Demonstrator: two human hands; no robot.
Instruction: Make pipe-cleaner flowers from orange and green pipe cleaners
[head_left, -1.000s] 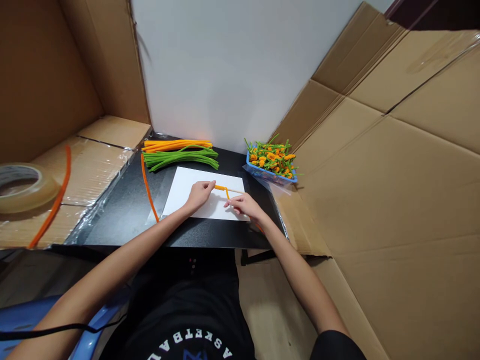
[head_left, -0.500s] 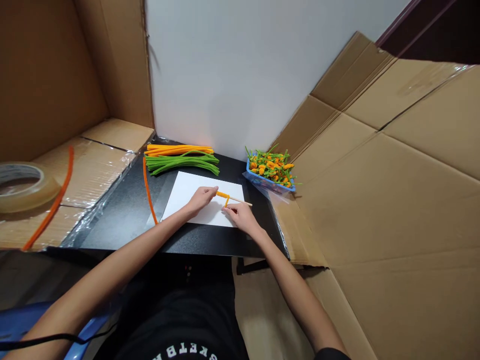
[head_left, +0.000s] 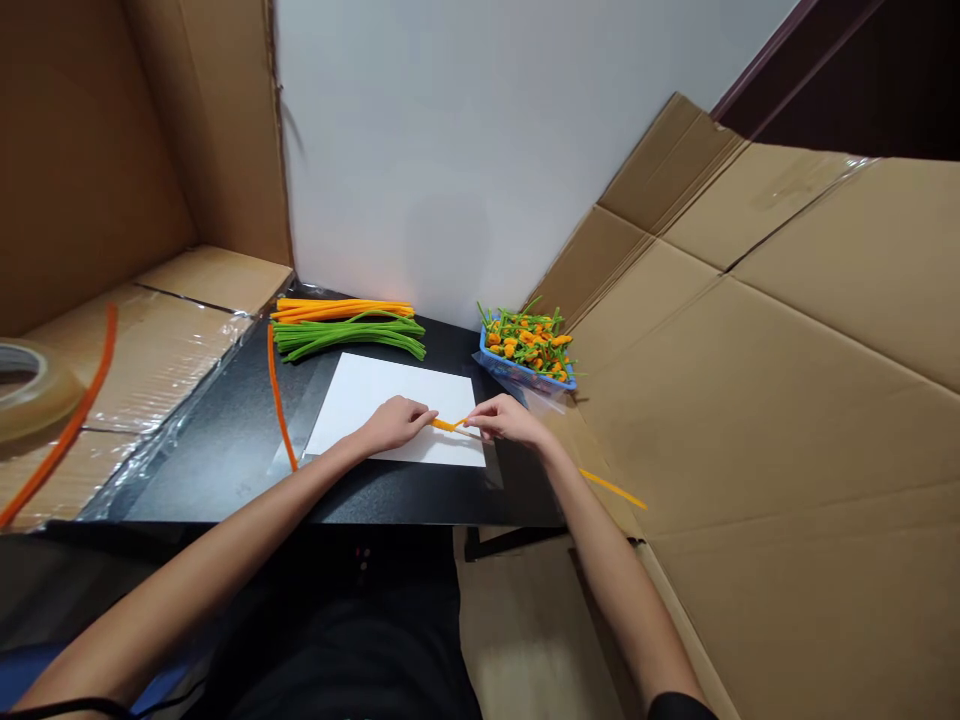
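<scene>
My left hand (head_left: 397, 422) pinches a thin wooden stick (head_left: 469, 434) at its end wrapped with an orange pipe cleaner (head_left: 442, 425). The pipe cleaner's free strand runs up from the coil into the closed fingertips of my right hand (head_left: 506, 418). Much of the stick is hidden behind the right fingers. Both hands are just above a white sheet (head_left: 367, 385) on the black table (head_left: 217, 430). Past my right forearm an orange strand (head_left: 613, 488) sticks out; whether it belongs to the same pipe cleaner I cannot tell.
Orange pipe cleaners (head_left: 337, 308) and green pipe cleaners (head_left: 349, 335) lie bundled behind the sheet. A blue basket (head_left: 525, 376) holds small orange-and-green pieces. Left are dark orange strips (head_left: 280, 400) and a tape roll (head_left: 45, 400). Cardboard walls (head_left: 787, 400) flank the table.
My right hand has swung from below the stick to its right and up, pulling the strand with it. An orange strand now shows beyond my right forearm. The view has shifted slightly.
</scene>
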